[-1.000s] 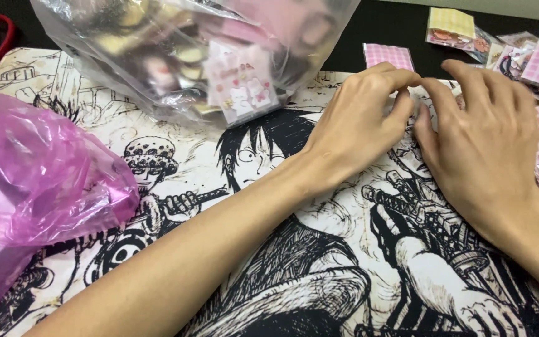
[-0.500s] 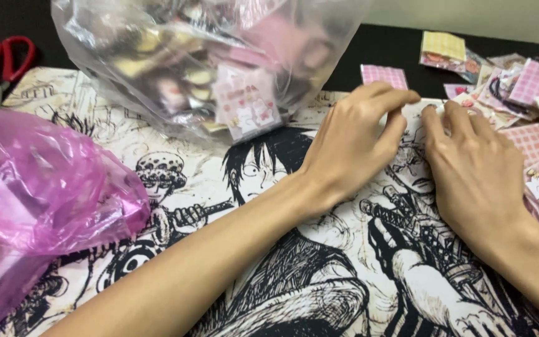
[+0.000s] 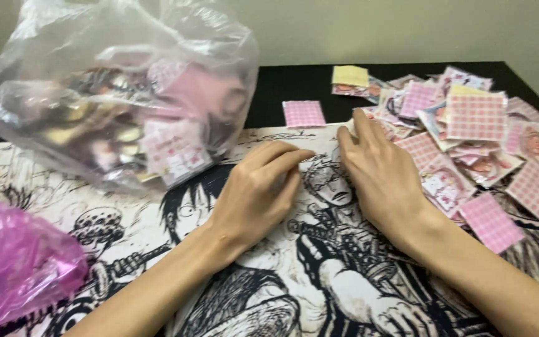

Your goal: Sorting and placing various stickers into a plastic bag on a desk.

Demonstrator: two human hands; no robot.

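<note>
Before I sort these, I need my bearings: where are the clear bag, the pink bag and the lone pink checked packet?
clear bag [image 3: 120, 93], head view, its front wall.
pink bag [image 3: 17, 265], head view, its crumpled top.
pink checked packet [image 3: 303, 113], head view, its middle.

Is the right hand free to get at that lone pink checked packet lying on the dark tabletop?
Probably yes. The right hand lies flat on the mat, and the pink checked packet sits just beyond its fingertips with nothing between them.

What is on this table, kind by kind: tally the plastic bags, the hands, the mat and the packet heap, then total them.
Plastic bags: 2, the clear bag and the pink bag
Hands: 2, left hand and right hand
Printed mat: 1
Packet heap: 1
Total: 6
</note>
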